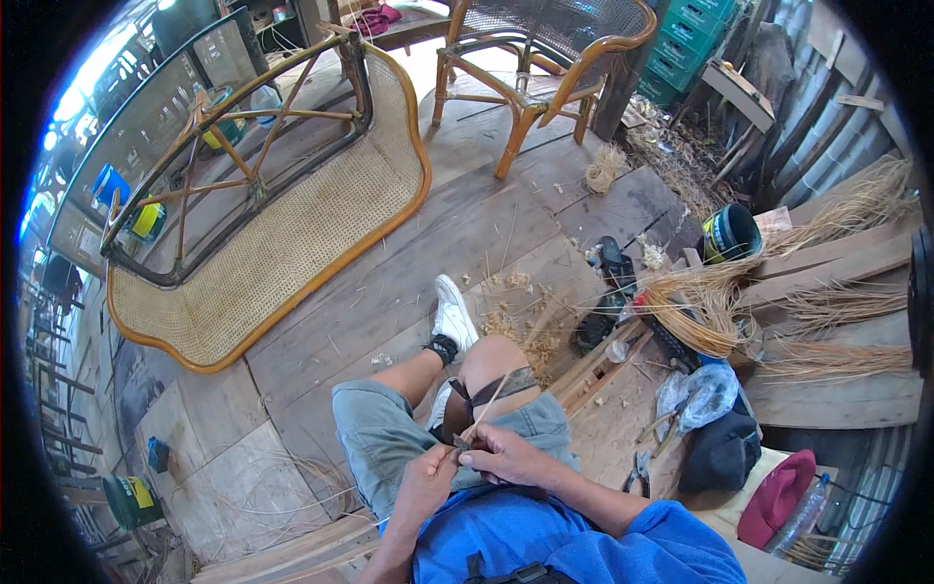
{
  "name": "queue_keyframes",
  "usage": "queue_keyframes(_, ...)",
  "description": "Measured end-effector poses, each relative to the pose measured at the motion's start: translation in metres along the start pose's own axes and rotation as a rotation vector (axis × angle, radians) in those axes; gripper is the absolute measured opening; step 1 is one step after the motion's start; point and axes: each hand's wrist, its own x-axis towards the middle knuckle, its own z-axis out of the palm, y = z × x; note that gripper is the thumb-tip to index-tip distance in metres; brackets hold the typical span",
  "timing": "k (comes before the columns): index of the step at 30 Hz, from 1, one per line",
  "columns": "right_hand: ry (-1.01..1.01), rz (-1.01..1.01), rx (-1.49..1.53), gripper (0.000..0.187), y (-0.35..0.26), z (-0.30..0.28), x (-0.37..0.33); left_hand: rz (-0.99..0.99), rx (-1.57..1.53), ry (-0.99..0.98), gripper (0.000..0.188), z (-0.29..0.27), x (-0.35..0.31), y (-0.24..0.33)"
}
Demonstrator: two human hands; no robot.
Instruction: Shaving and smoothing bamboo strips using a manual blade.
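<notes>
Pale and thin, a cane strip [491, 401] rises at a slant from between the person's fingers, above the lap, its free end standing up in front of the knee. The right hand [506, 456] is closed, thumb and fingers pinching at the strip's lower end. The left hand [425, 480] is curled into a loose fist right against it; what lies inside that grip cannot be told, and a small dark thing between the two hands is too small to make out. Just beyond them, a dark brown pad [457, 414] hangs against the bent knee.

The grey-green shorts [375, 428] frame the working space left and right, with a white shoe [452, 311] ahead. Curled shavings [506, 326] lie beside the shoe, toward the right. Farther right, the pliers [637, 474] rest near the right elbow, and a dark cap [720, 457] sits past them; a bundle of cane strands [700, 321] crowds that side.

On the left, a broad stretch of floor planks [360, 302] separates the legs from a tipped woven bench [282, 253], whose orange-brown rim curves toward the person. A cane chair [525, 88] stands well apart, at the far edge.
</notes>
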Motion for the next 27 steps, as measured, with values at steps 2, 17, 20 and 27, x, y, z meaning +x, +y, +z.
queue_keyframes(2,-0.013,-0.023,0.013,0.029,0.003,0.0,0.002,-0.004,0.029,0.022,0.02,-0.003,0.002,-0.004)
queue_keyframes(17,0.0,0.079,0.267,0.019,0.017,-0.024,-0.008,-0.368,0.046,-0.215,0.028,-0.047,-0.072,-0.033)
queue_keyframes(20,0.038,0.126,0.207,0.019,-0.005,-0.017,-0.012,-0.244,0.021,-0.174,0.03,-0.054,-0.083,-0.033)
queue_keyframes(27,0.142,0.058,0.254,0.018,-0.021,-0.06,-0.018,-0.339,-0.041,-0.258,0.024,-0.079,-0.095,-0.03)
